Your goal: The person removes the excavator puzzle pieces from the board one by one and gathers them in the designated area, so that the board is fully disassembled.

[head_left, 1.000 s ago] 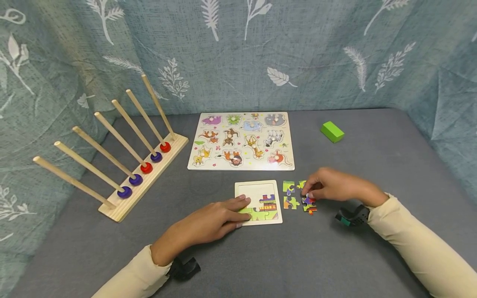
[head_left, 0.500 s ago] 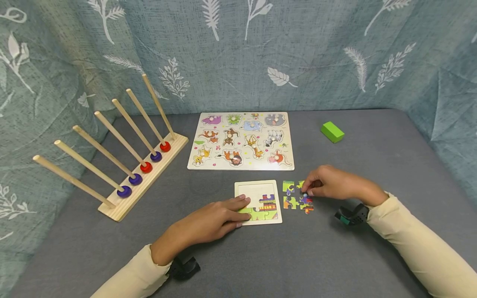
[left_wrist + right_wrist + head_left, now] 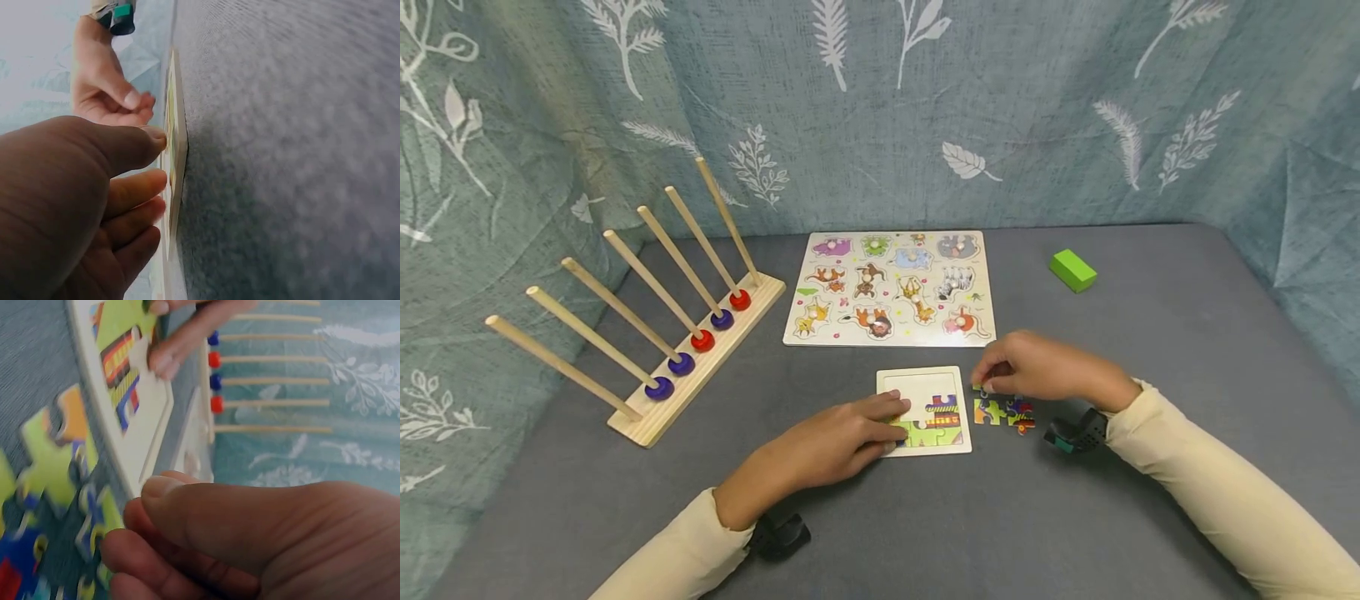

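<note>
A small wooden puzzle tray [image 3: 961, 448] holds several fitted pieces along its near and right parts. My left hand [image 3: 827, 446] rests on its left side with fingers extended; in the left wrist view its fingertips [image 3: 156, 140] touch the tray. Loose jigsaw pieces [image 3: 990, 411] lie right of the tray. Over the far ones hovers my right hand [image 3: 1037, 364], its thumb and fingers loosely bent at a green piece [image 3: 979, 389]. The right wrist view shows nothing between thumb [image 3: 165, 490] and fingers, though the palm side is partly hidden.
Behind the tray lies an animal knob puzzle board [image 3: 887, 290]. A wooden peg stand [image 3: 715, 354] with red and blue beads is at the left. A green block [image 3: 1072, 270] sits at the back right. A patterned curtain [image 3: 880, 125] hangs behind the grey table [image 3: 880, 533].
The right hand first shifts the blue-red loose pieces slightly left, then moves left over the far loose pieces. The left hand stays on the tray. The head view shifts slightly.
</note>
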